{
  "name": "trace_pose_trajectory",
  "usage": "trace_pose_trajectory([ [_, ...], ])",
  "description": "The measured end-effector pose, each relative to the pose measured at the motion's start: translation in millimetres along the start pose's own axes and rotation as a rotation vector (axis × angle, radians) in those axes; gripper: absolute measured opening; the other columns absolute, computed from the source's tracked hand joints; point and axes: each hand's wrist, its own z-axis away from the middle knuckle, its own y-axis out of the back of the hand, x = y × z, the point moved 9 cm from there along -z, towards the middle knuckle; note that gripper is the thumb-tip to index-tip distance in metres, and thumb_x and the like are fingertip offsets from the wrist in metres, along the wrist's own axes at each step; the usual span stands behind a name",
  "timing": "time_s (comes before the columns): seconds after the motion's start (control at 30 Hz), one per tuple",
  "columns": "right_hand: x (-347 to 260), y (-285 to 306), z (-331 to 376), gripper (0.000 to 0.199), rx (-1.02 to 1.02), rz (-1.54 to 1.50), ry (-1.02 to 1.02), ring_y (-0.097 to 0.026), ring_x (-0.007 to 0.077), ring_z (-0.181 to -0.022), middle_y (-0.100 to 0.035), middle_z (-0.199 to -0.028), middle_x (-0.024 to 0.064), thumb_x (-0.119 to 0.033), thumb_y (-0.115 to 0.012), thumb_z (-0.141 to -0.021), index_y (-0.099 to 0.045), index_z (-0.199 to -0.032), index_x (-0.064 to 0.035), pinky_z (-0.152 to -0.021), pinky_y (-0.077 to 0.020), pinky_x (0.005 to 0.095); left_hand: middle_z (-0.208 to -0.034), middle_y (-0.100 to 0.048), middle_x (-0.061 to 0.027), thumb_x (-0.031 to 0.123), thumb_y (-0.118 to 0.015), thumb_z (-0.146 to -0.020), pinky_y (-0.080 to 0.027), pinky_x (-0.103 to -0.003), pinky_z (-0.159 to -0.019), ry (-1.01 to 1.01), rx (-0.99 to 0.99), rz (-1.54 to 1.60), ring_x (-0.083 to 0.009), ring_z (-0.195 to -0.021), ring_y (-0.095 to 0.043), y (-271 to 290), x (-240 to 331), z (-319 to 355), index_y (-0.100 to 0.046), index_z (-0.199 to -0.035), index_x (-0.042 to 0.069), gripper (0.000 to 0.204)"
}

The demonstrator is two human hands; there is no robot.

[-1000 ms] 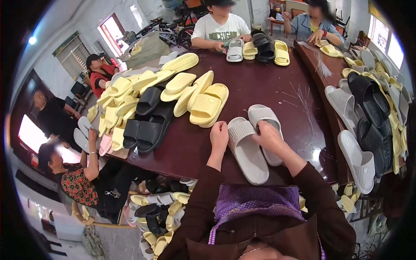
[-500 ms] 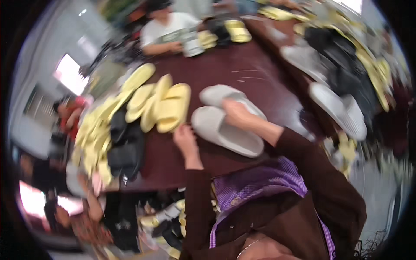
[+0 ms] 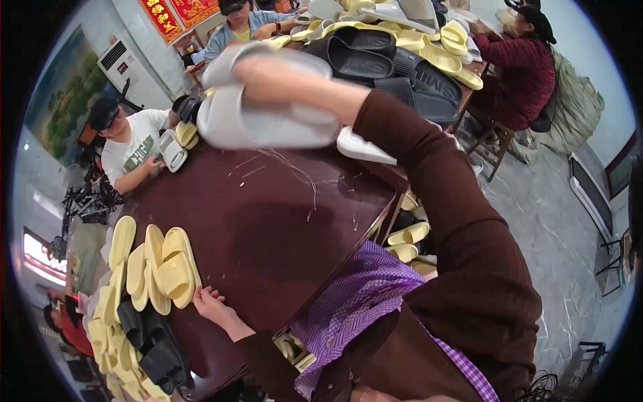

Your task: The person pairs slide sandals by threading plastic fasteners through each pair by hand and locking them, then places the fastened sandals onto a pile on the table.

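Note:
A pair of light grey slippers is off the table at its far side, smeared by motion. My right hand is closed on them, its fingers partly hidden by the straps. Low on the left, my left hand rests over the dark red tabletop, fingers loosely spread and holding nothing. Its fingertips are at the edge of a yellow slipper, and I cannot tell if they touch. More yellow slippers stand packed side by side there, with black slippers nearer me.
A heap of black slippers and yellow slippers covers another table at the far right. A person in white handles a grey slipper across the table. Two others sit farther back. Loose threads lie on the tabletop.
My right hand has lifted the grey slippers off the table and carried them to its far side. My left hand stays beside the yellow slippers. The view has swung to the right.

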Motion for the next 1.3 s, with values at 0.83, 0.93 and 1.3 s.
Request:
trace_pose_trajectory([
  [0.83, 178.9, 62.7, -22.8, 0.020, 0.116, -0.191, 0.049, -0.060, 0.0341, -0.084, -0.063, -0.086, 0.0217, -0.012, -0.058, -0.076, -0.062, -0.092, -0.0011, -0.071, -0.0458, 0.0395, -0.082, -0.057, -0.0063, 0.007, -0.050, -0.089, -0.039, -0.017, -0.043, -0.018, 0.014, 0.003, -0.0066, -0.059, -0.050, -20.6, 13.1, 3.8, -0.051, -0.106, -0.002, 0.020],
  [0.93, 83.3, -57.5, -16.2, 0.022, -0.526, -0.073, -0.122, -0.058, 0.0295, -0.095, -0.060, -0.091, 0.0121, -0.016, -0.058, -0.078, -0.060, -0.097, -0.0052, -0.080, -0.0439, 0.0387, -0.083, -0.057, -0.0065, 0.007, -0.049, -0.089, -0.039, -0.017, -0.043, -0.008, 0.040, -0.003, -0.0067, -0.059, -0.049, -4.8, 7.1, 2.8, -0.051, -0.106, -0.002, 0.020],
  [1.3, 105.6, -248.0, 82.5, 0.063, -0.878, 0.225, -0.160, -0.059, 0.0311, -0.101, -0.062, -0.102, 0.0231, -0.049, -0.070, -0.069, -0.061, -0.104, 0.0034, -0.082, -0.0470, 0.0408, -0.083, -0.057, -0.0059, 0.006, -0.049, -0.087, -0.040, -0.017, -0.043, 0.014, 0.041, 0.068, -0.0067, -0.059, -0.050, -12.7, 10.8, 4.9, -0.052, -0.104, -0.003, 0.020],
])
